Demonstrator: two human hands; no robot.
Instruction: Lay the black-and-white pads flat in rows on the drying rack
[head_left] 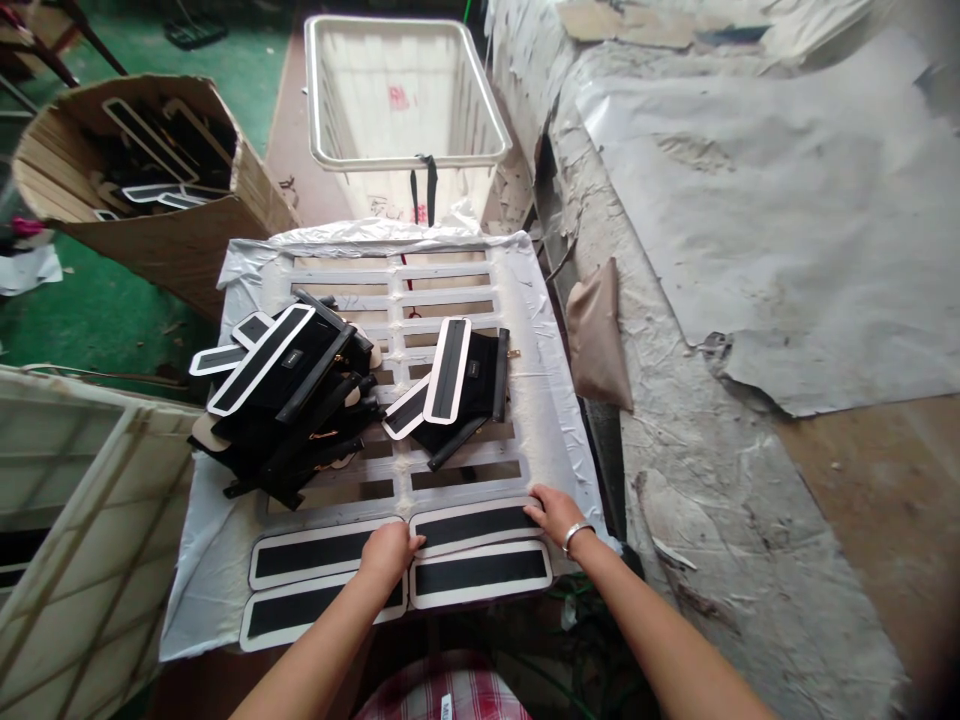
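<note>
Several long rounded panels, pale-edged with a black middle strip, lie in two rows along the near edge of a slatted board. My left hand is closed at the left end of the upper right black-and-white panel, its thumb on the edge. At that panel's right end my right hand, with a bracelet at the wrist, is closed with fingertips on the rim. The lower right panel lies just below, touching it. My left forearm covers part of the lower left panel.
Farther up the board sit a pile of black bag pieces and a smaller black piece. Beyond stand a cardboard bin and a white plastic tub. A paper-covered table with a beige pouch flanks the right side.
</note>
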